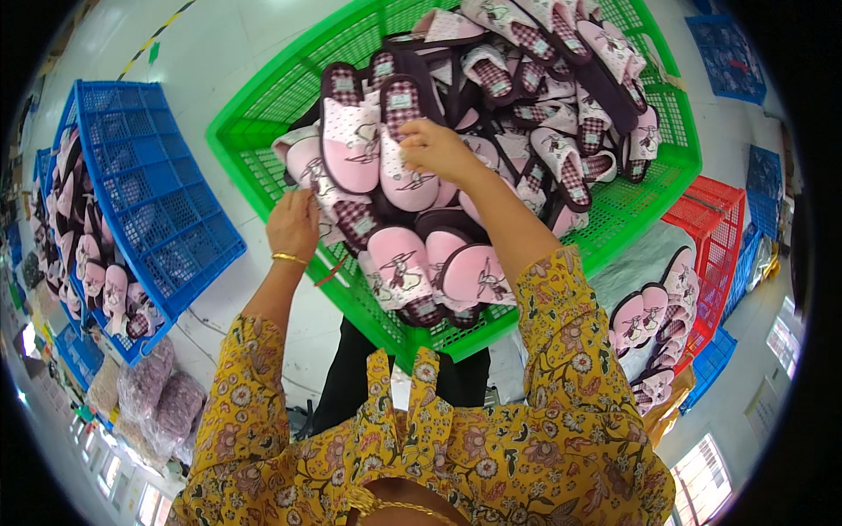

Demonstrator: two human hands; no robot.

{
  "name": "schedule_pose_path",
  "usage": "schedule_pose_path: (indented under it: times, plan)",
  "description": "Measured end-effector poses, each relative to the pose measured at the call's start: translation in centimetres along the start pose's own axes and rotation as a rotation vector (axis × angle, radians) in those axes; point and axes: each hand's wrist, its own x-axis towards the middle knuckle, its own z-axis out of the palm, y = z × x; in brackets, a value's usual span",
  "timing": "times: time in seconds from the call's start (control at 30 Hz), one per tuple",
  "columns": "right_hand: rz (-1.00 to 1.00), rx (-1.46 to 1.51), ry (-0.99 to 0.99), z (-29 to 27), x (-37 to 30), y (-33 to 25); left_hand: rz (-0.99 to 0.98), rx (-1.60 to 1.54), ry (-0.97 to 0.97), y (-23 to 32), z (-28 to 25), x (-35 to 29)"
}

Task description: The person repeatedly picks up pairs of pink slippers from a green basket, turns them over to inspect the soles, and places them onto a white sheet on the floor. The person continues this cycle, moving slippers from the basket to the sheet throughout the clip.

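A green basket [250, 110] in front of me holds a heap of pink slippers with dark soles and checked linings. My right hand [431, 151] is closed at the edge of a pink slipper [409, 175], which lies next to a matching slipper [349, 140]. At the basket's left rim is my left hand [294, 223], its fingers curled beside a slipper with a checked lining [351, 215]. What those fingers hold, if anything, is hidden. Nearer to me lie more slippers, one with its pink toe up [399, 259].
A blue crate [145, 193] stands at the left, with more slippers [88, 254] beside it. Bagged bundles [158, 394] lie below. To the right are a red crate [715, 228] and a grey-lined container with paired slippers [640, 316]. Blue crates [726, 57] stand at the far right.
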Motion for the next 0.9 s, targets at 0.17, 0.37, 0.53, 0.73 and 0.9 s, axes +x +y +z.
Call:
schedule_pose_path:
  times: [0.17,0.37,0.53,0.73,0.9]
  plan:
    - [-0.148,-0.032,0.289,3.2,-0.9,2.1,-0.021,-0.049,0.016,-0.3,-0.8,-0.2]
    - [-0.503,-0.396,0.685,6.7,-1.3,4.7,-0.021,0.015,0.012,0.0,-0.2,0.2]
    - [-0.56,-0.158,0.7,4.3,-3.7,2.5,-0.015,0.174,0.03,-1.0,0.6,-0.5]
    - [-0.464,-0.215,0.981,-9.6,-7.3,5.5,-0.016,0.302,-0.034,-0.9,0.4,-0.2]
    - [-0.124,-0.745,1.214,-25.1,-10.0,16.1,-0.014,0.364,-0.063,-1.1,1.2,0.0]
